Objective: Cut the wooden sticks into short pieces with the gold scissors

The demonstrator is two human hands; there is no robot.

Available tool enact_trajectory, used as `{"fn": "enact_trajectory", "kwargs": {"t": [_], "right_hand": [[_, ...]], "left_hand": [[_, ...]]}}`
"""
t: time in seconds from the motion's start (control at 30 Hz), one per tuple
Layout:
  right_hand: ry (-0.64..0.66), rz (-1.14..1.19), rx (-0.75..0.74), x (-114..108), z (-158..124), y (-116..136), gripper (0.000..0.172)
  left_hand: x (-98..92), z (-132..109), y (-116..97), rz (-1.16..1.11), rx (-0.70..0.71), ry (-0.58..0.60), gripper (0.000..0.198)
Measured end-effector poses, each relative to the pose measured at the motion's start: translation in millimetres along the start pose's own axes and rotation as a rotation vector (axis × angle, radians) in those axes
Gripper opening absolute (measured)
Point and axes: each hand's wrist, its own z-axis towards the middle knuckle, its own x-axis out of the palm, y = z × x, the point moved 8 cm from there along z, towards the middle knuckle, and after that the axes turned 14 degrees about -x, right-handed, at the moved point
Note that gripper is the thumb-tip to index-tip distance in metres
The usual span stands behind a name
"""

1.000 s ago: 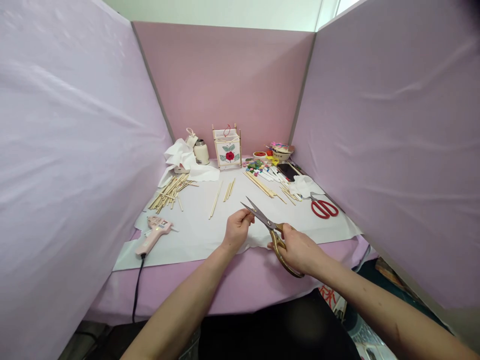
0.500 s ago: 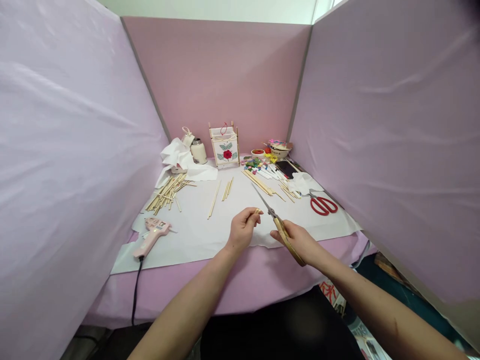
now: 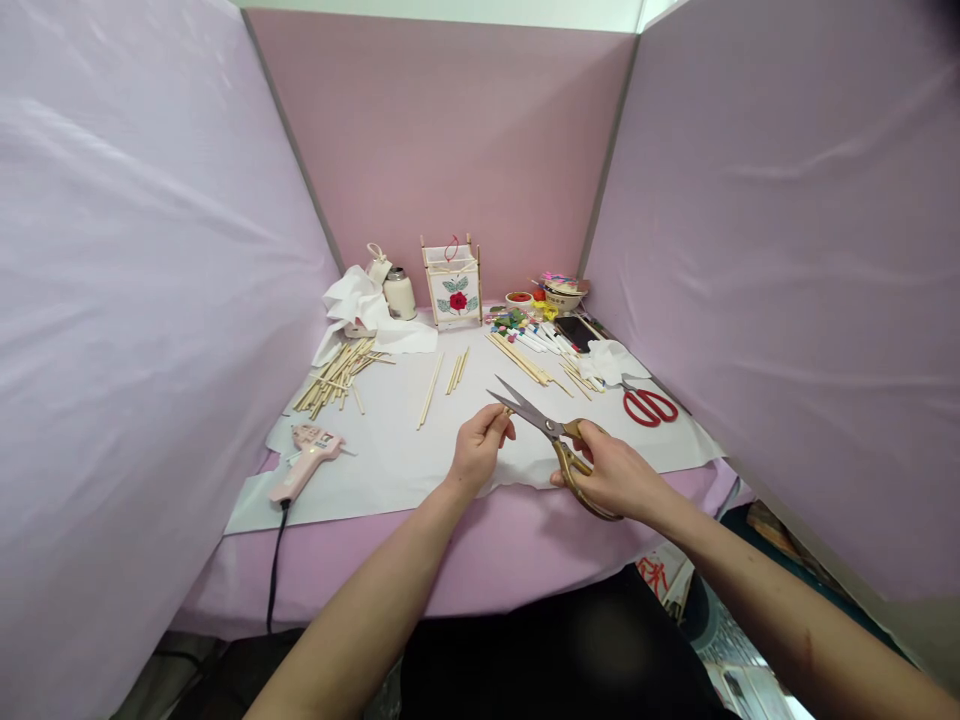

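the right hand holds gold scissors, its fingers curled around the handles, and the blades are open. the left hand is pinched shut just beside the blades, on something too small to tell. both are over white paper on the bench, with a pink glue gun to the left and red scissors to the right.

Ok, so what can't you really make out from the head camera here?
What the left hand pinches: hidden by its own fingers.
Grip of the gold-handled scissors: hidden by the right hand.
Small coloured pieces: too small to identify.
Red-marked paper: cut off by the table edge.
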Motion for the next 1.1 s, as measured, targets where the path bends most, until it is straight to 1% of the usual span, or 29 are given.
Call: {"fn": "enact_trajectory", "kwargs": {"t": [0.1, 0.2, 0.37, 0.57, 0.77, 1.1], "right_hand": [[-0.004, -0.096, -0.038, -4.5, 0.6, 3.0, 0.052], [-0.006, -0.130, -0.067, -5.2, 0.2, 5.4, 0.051], [0.019, -0.117, -0.076, -1.6, -2.5, 7.3, 0.052], [0.021, -0.108, -0.068, -2.0, -3.5, 8.2, 0.053], [0.029, -0.110, -0.060, -2.0, -4.2, 8.4, 0.054], [0.075, -0.111, -0.038, 1.4, -6.4, 8.2, 0.054]], "left_hand": [[0.3, -0.8, 1.8, 0.049, 0.016, -0.009, 0.034], [0.3, -1.8, 2.1, 0.050, 0.029, -0.011, 0.032], [1.4, -3.3, -4.1, 0.089, 0.079, 0.008, 0.030], [2.9, -2.7, -1.8, 0.062, 0.058, 0.041, 0.028], [4.4, -2.4, -0.9, 0.063, 0.070, 0.054, 0.025], [3.5, -0.9, -0.3, 0.119, 0.062, 0.027, 0.030]]}}
